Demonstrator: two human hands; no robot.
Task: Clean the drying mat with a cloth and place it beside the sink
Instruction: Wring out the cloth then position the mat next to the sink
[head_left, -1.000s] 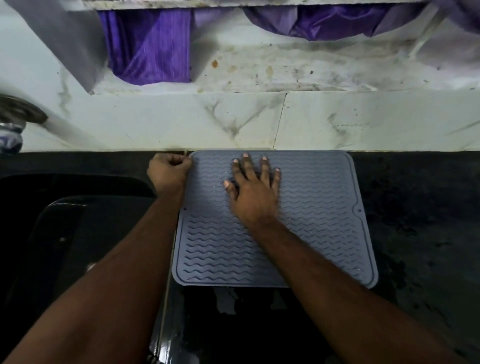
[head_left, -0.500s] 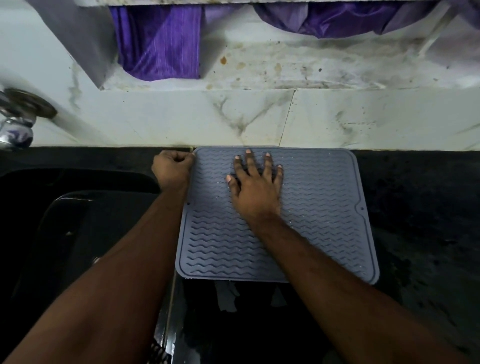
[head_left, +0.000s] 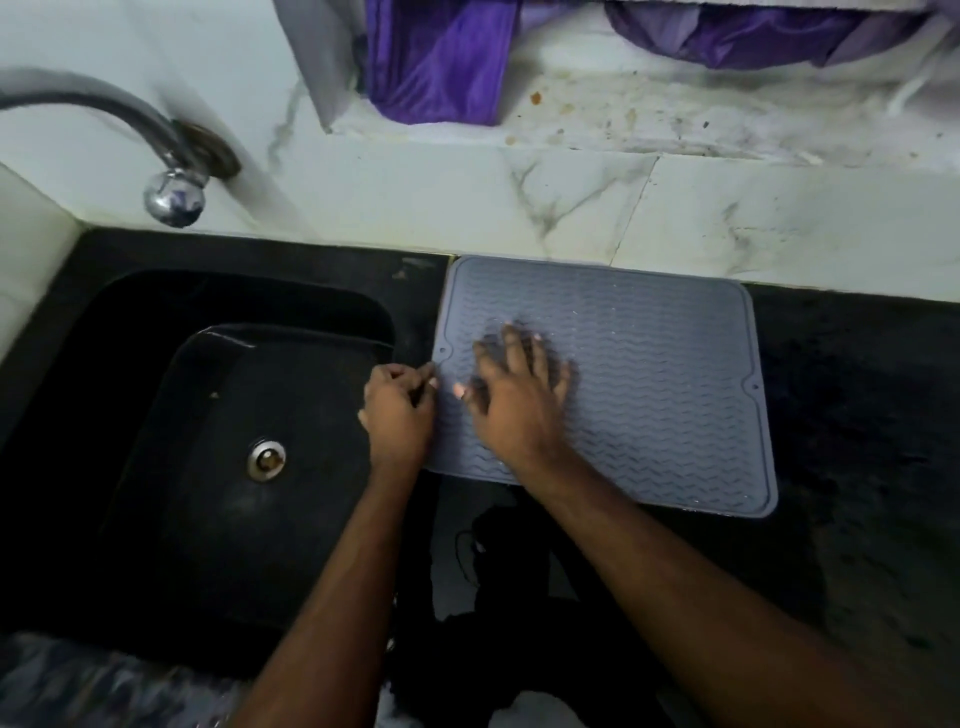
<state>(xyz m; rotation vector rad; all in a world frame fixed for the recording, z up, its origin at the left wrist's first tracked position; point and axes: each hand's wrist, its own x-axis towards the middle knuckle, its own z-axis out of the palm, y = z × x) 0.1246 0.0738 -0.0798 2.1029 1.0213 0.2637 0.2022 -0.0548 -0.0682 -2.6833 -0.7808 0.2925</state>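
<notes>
1. The drying mat (head_left: 649, 384) is lying flat on the dark counter (head_left: 857, 415), just to the right of the black sink (head_left: 156, 415), with its far edge sitting against the marble wall (head_left: 467, 208).
2. The left hand (head_left: 397, 410) is curling at the mat's left edge, its fingertips seeming to pinch the rim; blur is making it hard to tell whether it is truly gripping.
3. The right hand (head_left: 519, 395) is lying open and flat on the mat's left half, fingers spread, pressing it down and grasping nothing.
4. The mat is stretching away to the right of both hands, its long side running left to right along the wall, so the left hand is nearer the sink-side edge.
5. The mat is looking like soft grey rubber, ridged with wavy lines, with rounded corners, a raised rim and small droplets glinting on it.
6. No cloth is showing in either hand; the mat is probably getting its final smoothing into place.
</notes>
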